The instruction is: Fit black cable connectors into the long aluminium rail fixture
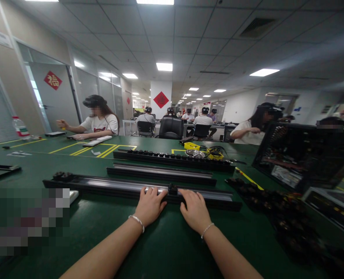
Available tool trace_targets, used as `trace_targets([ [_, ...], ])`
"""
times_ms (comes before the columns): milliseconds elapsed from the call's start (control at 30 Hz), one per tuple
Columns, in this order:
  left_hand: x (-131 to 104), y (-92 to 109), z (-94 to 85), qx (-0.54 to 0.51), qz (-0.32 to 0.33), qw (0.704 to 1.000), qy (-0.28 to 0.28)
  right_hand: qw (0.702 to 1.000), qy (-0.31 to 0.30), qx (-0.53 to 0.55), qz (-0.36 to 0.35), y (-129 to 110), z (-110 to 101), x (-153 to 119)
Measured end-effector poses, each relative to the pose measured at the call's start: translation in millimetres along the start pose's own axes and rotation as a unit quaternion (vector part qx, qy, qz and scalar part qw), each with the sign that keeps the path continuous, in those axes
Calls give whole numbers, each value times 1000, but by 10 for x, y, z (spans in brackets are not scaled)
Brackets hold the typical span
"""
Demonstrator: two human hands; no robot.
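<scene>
A: ok so where's the little black block compared to the fingers?

B: Right between them. It sits in the nearest black rail, left hand on one side, right hand on the other. Both forefinger tips look right up beside it, touching or nearly, can't tell.

A: Which hand's closer then?

B: Honestly too tight to call. The block's pretty much centered between them.

A: And the rail, which way does it run?

B: Lengthwise across the person's front, left to right, with the right end angled a bit closer to them. So I'd say any slide along it is a sideways thing, not toward or away.

A: Are the fingers clamped on anything?

B: Fingers lie over the rail, a bit spread on the left hand, thumbs away from them on the near side. Whether they're actually squeezing the block or rail, can't tell from this angle.
</scene>
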State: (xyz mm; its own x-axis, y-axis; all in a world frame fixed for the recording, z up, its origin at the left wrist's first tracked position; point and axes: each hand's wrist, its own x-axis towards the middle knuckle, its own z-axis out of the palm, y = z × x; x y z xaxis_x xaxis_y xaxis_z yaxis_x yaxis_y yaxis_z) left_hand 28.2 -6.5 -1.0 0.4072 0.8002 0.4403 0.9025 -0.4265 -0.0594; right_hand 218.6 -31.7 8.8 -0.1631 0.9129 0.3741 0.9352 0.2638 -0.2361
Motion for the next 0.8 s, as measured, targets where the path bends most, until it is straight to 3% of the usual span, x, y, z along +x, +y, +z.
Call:
trace_targets([
  [800, 0, 9, 19, -8, -2, 1000, 6, 988, -36, -145, -44, -137, 117, 7],
])
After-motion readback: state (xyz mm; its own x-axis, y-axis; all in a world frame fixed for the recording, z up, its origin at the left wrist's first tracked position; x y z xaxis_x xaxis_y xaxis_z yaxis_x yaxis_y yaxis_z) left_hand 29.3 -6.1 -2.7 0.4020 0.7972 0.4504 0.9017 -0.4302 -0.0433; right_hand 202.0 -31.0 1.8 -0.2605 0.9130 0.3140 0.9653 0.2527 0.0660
